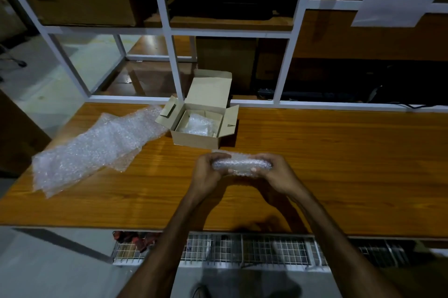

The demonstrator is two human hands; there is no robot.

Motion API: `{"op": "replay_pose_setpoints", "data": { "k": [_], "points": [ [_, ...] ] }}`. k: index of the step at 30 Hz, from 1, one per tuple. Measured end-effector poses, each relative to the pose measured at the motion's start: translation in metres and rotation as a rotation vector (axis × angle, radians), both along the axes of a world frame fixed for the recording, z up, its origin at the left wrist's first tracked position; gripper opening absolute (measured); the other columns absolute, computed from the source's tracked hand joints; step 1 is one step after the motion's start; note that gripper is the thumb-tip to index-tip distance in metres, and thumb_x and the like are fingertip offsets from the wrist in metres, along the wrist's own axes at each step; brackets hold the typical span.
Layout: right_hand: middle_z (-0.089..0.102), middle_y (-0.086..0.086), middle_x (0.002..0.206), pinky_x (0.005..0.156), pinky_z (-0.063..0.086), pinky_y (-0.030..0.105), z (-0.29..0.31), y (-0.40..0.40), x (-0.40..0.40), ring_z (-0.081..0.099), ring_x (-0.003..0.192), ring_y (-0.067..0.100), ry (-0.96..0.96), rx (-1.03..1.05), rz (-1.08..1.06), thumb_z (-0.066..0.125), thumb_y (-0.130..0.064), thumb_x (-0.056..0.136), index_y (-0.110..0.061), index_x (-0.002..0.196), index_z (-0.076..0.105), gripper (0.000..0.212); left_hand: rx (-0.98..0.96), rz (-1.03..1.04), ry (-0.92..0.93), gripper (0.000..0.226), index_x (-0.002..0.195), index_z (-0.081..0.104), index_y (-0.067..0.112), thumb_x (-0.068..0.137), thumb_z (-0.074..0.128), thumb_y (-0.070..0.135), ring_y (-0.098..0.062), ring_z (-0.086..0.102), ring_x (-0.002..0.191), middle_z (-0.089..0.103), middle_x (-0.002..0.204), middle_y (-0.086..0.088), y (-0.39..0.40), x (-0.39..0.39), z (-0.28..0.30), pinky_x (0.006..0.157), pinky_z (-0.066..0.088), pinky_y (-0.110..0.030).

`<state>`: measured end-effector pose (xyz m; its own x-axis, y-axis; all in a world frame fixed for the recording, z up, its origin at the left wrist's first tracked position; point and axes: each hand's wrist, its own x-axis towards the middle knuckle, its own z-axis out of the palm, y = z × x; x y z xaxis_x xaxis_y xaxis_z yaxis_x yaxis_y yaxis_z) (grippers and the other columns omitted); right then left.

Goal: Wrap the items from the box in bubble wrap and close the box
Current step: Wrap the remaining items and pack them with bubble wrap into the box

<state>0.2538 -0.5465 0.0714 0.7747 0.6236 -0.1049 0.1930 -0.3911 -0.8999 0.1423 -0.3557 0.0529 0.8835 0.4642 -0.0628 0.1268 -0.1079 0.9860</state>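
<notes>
A long wooden table fills the view, backed by a white-framed shelving unit in dim light. On the table's left part lies a loose sheet of bubble wrap, crumpled and stretched toward the cardboard box, whose near corner it seems just to touch. The box stands open near the table's far edge, lid raised and side flaps splayed, with one pale wrapped bundle already inside. Nearer the person, just in front of the box, the left hand and right hand each grip one end of a small bubble-wrapped item, fingers curled round it, holding it level above the tabletop. The item reads as a short, flattish roll under cloudy film; what it is inside cannot be told. The likely trouble from here is the wrap springing loose, since no tape is visible and only the fingers appear to keep the end layers closed; easing either grip on the way to the box could let it unroll. The box also looks snug, so a bulky bundle may keep the lid from shutting, and the splayed flaps could catch it going in.
</notes>
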Motion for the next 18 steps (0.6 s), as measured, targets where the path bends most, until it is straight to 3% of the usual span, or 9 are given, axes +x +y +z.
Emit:
{"op": "replay_pose_setpoints", "data": {
  "k": [3, 7, 10, 12, 15, 18],
  "points": [
    [0.058, 0.006, 0.126, 0.063, 0.052, 0.009, 0.005, 0.013, -0.001, 0.063, 0.1, 0.009, -0.015, -0.025, -0.024, 0.066, -0.01, 0.101, -0.013, 0.124, 0.067, 0.024, 0.237, 0.016, -0.049, 0.033, 0.093, 0.068, 0.034, 0.085, 0.085, 0.007, -0.016, 0.066, 0.102, 0.066, 0.106, 0.006, 0.013, 0.001, 0.002, 0.085, 0.062, -0.041],
    [0.041, 0.001, 0.128, 0.06, 0.053, 0.009, 0.011, 0.028, 0.006, 0.047, 0.106, 0.007, -0.065, -0.031, -0.076, 0.072, -0.017, 0.098, -0.01, 0.116, 0.067, 0.02, 0.157, 0.047, -0.036, 0.029, 0.1, 0.068, 0.023, 0.081, 0.09, 0.021, -0.017, 0.057, 0.114, 0.049, 0.121, 0.006, 0.041, 0.0, 0.001, 0.091, 0.061, -0.04],
    [0.057, 0.0, 0.127, 0.057, 0.057, 0.018, 0.014, 0.038, 0.01, 0.066, 0.098, 0.014, 0.052, 0.056, -0.06, 0.071, -0.025, 0.099, -0.012, 0.116, 0.068, 0.022, -0.047, 0.012, -0.045, 0.028, 0.11, 0.066, 0.012, 0.089, 0.083, 0.021, -0.03, 0.068, 0.11, 0.062, 0.123, -0.008, 0.063, -0.005, 0.004, 0.08, 0.065, -0.045],
    [0.072, 0.004, 0.113, 0.061, 0.057, 0.022, 0.016, 0.047, 0.009, 0.074, 0.089, 0.015, 0.133, 0.111, -0.044, 0.069, -0.028, 0.1, -0.016, 0.111, 0.069, 0.016, -0.102, -0.033, -0.043, 0.026, 0.113, 0.065, 0.006, 0.093, 0.077, 0.018, -0.035, 0.072, 0.105, 0.07, 0.117, -0.016, 0.075, -0.007, 0.009, 0.078, 0.065, -0.044],
    [0.075, 0.005, 0.107, 0.071, 0.061, 0.028, 0.014, 0.065, 0.01, 0.075, 0.093, 0.019, 0.116, 0.121, -0.047, 0.071, -0.027, 0.099, -0.017, 0.109, 0.069, 0.014, -0.119, -0.054, -0.053, 0.021, 0.114, 0.067, 0.009, 0.096, 0.074, 0.016, -0.032, 0.072, 0.106, 0.072, 0.117, -0.014, 0.094, -0.008, 0.011, 0.084, 0.065, -0.05],
    [0.072, 0.004, 0.111, 0.069, 0.06, 0.023, 0.012, 0.086, 0.013, 0.073, 0.092, 0.014, 0.062, 0.101, -0.041, 0.072, -0.018, 0.098, -0.018, 0.111, 0.067, 0.013, -0.101, -0.079, -0.057, 0.015, 0.112, 0.067, 0.012, 0.097, 0.071, 0.013, -0.025, 0.072, 0.105, 0.071, 0.117, -0.009, 0.118, -0.006, 0.014, 0.08, 0.064, -0.038]
  ]
}}
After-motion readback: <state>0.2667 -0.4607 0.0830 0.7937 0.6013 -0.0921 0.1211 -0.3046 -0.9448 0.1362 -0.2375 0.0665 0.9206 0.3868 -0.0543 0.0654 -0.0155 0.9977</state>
